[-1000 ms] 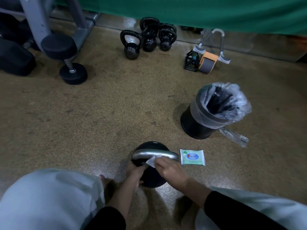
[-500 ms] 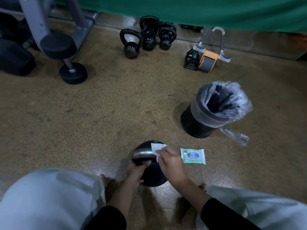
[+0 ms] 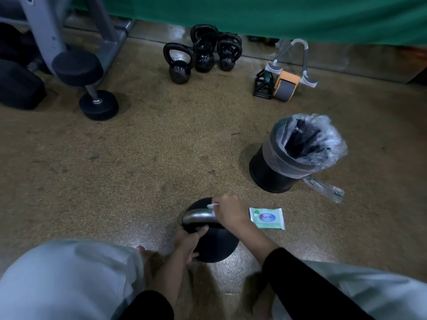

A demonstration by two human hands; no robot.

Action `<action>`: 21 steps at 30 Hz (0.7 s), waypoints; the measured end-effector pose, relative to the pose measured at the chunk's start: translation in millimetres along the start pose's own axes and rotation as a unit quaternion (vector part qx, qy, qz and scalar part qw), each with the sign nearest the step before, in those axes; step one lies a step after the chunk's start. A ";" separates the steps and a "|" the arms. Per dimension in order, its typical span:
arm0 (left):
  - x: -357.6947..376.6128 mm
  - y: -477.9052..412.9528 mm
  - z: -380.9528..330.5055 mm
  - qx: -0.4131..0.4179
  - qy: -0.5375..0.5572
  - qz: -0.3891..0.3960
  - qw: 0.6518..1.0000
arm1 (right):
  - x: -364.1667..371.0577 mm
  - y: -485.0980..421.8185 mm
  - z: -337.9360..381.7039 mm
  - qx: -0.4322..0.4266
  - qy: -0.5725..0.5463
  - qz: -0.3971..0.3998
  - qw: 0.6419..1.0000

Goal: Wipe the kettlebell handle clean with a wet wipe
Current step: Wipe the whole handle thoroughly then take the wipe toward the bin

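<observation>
Kettlebell handle (image 3: 198,217): a bare silver bar arching left to right over the black kettlebell body (image 3: 215,248), which stands on the speckled floor (image 3: 138,169) in the near centre of the scene, between the crouching person's knees. The right hand (image 3: 231,213) covers the right half of the bar, its fingers pinching a white wet wipe (image 3: 211,206) against the metal on the far side; only a small fold of the wipe shows past the fingertips. The grasp appears chosen so that the wipe wraps the bar and can be drawn along it. The left hand (image 3: 189,241) grips the near-left shoulder of the body, thumb reaching up towards the underside of the bar, probably to keep the weight from rocking or turning under the rubbing. The left part of the bar lies uncovered and, by judgement, remains to be wiped. A green wet-wipe packet (image 3: 266,218) lies flat just right of the weight, within easy reach for a fresh sheet. A black bin (image 3: 270,179) with a clear liner (image 3: 328,144) stands farther right and far, likely for the spent wipe. Along the far edge, below a green curtain (image 3: 254,15): a cluster of small black kettlebells (image 3: 180,70), an ab roller (image 3: 285,87), and at far left a dumbbell (image 3: 98,105) beside a grey machine frame (image 3: 44,31)
</observation>
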State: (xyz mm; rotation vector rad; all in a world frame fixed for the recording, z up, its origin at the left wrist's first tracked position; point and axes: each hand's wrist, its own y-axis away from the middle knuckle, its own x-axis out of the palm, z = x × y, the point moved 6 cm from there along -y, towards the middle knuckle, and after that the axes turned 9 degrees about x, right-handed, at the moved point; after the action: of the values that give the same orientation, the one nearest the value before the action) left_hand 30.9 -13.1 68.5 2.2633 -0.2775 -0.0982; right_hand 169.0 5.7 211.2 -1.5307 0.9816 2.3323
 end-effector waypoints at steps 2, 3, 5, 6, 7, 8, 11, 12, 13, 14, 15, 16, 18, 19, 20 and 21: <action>0.2 -0.9 0.6 -0.001 -0.005 0.001 1.000 | 1.9 -5.2 0.8 0.004 -0.004 0.032 0.999; 0.6 -0.8 0.7 0.000 -0.007 0.004 1.000 | 2.7 -6.2 4.4 -0.002 -0.004 0.048 0.999; 0.6 0.0 0.8 0.000 -0.008 0.006 1.000 | 3.8 -5.5 12.3 -0.027 0.000 0.068 0.997; 0.3 0.1 1.1 -0.001 -0.007 0.005 1.000 | 4.3 -4.2 14.4 -0.040 0.004 0.072 0.997; 0.3 -0.3 1.5 0.000 -0.005 0.005 1.000 | 4.0 -2.3 15.1 -0.052 0.014 0.071 0.996; 0.2 -0.5 1.6 0.000 -0.003 0.004 1.000 | 3.1 -1.4 14.0 -0.060 0.027 0.069 0.995; 0.8 -1.3 2.0 0.001 -0.006 0.005 1.000 | -3.3 -4.7 6.1 -0.054 0.051 0.072 0.995; 0.6 -1.2 2.0 0.000 -0.006 0.003 1.000 | -5.1 -7.2 5.2 -0.045 0.060 0.082 0.994; 0.3 -0.8 1.7 0.000 -0.005 0.000 1.000 | -6.5 -10.4 5.7 -0.035 0.070 0.092 0.993; 0.0 -0.4 1.0 0.000 -0.004 -0.004 1.000 | -7.8 -12.4 8.9 -0.030 0.078 0.097 0.992; 0.0 -0.6 0.4 0.002 -0.002 -0.007 1.000 | -8.8 -12.8 14.1 -0.031 0.083 0.098 0.991; 0.2 -0.7 0.1 0.004 0.000 -0.008 1.000 | -7.8 -12.5 19.8 -0.037 0.085 0.100 0.991; 1.6 0.6 0.0 0.003 0.005 -0.006 1.000 | -2.4 -8.7 27.8 -0.056 0.084 0.103 0.990; 2.3 0.8 -0.1 0.003 0.006 -0.005 1.000 | 0.3 -6.0 28.6 -0.063 0.089 0.099 0.989; 2.7 0.9 -0.5 0.004 0.006 -0.003 1.000 | 1.5 -3.6 26.7 -0.063 0.094 0.092 0.989; 3.0 0.9 -1.4 0.005 0.005 0.000 1.000 | 1.3 -2.3 23.0 -0.059 0.096 0.083 0.990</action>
State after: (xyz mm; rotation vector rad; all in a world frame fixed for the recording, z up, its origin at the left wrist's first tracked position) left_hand 33.9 -13.3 70.2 2.2742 -0.2723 -0.0856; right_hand 152.2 21.4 214.8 -1.8119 1.0696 2.4300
